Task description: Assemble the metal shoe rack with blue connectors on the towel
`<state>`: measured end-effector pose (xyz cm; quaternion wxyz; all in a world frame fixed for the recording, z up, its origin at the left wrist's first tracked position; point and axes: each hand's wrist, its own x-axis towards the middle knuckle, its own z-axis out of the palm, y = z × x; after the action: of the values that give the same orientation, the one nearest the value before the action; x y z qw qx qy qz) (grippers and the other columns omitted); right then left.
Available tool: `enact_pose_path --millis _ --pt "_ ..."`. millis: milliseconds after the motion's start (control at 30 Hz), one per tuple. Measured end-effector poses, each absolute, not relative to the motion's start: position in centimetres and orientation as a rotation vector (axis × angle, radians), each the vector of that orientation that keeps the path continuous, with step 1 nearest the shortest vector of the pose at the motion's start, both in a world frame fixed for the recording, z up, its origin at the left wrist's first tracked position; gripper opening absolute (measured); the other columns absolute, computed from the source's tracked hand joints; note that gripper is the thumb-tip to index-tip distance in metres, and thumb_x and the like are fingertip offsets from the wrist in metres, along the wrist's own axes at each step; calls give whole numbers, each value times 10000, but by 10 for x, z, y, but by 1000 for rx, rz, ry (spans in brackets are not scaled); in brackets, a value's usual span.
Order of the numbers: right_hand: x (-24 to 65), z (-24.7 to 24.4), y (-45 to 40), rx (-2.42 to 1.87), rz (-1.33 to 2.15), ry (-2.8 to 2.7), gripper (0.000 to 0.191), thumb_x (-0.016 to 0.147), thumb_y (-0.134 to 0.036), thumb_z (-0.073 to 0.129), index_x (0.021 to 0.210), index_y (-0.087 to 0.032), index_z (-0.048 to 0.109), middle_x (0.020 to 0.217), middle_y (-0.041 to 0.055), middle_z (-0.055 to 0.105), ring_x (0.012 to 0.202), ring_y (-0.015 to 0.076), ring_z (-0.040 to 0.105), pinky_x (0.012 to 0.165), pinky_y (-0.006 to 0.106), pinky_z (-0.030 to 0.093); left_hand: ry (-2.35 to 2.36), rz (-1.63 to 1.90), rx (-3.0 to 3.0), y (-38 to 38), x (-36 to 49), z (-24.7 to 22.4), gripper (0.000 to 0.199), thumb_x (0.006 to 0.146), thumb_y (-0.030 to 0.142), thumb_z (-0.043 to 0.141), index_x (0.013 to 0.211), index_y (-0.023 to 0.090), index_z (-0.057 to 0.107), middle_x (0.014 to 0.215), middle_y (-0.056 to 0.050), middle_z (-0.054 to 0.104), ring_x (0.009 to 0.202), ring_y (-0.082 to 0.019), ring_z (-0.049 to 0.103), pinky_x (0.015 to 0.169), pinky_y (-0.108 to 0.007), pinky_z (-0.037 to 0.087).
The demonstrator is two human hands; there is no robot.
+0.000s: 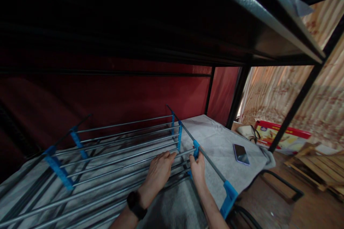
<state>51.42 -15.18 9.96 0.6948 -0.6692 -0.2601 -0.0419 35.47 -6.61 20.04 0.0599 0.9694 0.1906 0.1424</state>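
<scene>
A rack of grey metal rods [118,164] with blue plastic brackets lies on a grey cloth-covered bed [215,132]. My left hand [160,168], with a black watch on its wrist, rests over the rods near their right end, fingers bent together; what they grip is hidden. My right hand [197,166] is closed around a blue bracket [196,147] on the long side rod at the right. Further blue brackets [228,196] sit along that rod, and others [57,168] stand at the rack's left end.
A phone [241,154] lies on the bed at the right. The black metal underside of an upper bunk [161,18] hangs low overhead, with posts at the right. On the floor are a red and yellow box [282,136], a wooden stool [319,164] and a black tubular frame [282,184].
</scene>
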Motion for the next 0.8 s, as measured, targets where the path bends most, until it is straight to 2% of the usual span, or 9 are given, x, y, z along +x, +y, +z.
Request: enact_pose_path --millis 367,600,800 --pt "513 98 -153 -1548 -69 -534 649 789 -368 525 1397 -142 504 1450 121 537 1381 286 446 1200 454 278 532 477 2939 -64 351 198 429 961 99 399 1289 241 636 1123 -85 729 1042 -232 689 918 -327 504" --pt "512 97 -151 -1551 -97 -538 626 787 -359 521 1378 -152 526 1386 109 591 1379 280 444 1195 458 289 519 488 2950 -63 348 198 419 962 99 411 1281 266 627 1119 -57 731 1002 -217 696 886 -316 510" --pt "512 97 -151 -1564 -112 -546 644 788 -348 515 1396 -135 510 1412 127 569 1373 272 447 1193 442 288 514 484 2944 -65 346 199 405 982 130 399 1298 254 621 1148 -70 725 1033 -229 691 910 -344 517"
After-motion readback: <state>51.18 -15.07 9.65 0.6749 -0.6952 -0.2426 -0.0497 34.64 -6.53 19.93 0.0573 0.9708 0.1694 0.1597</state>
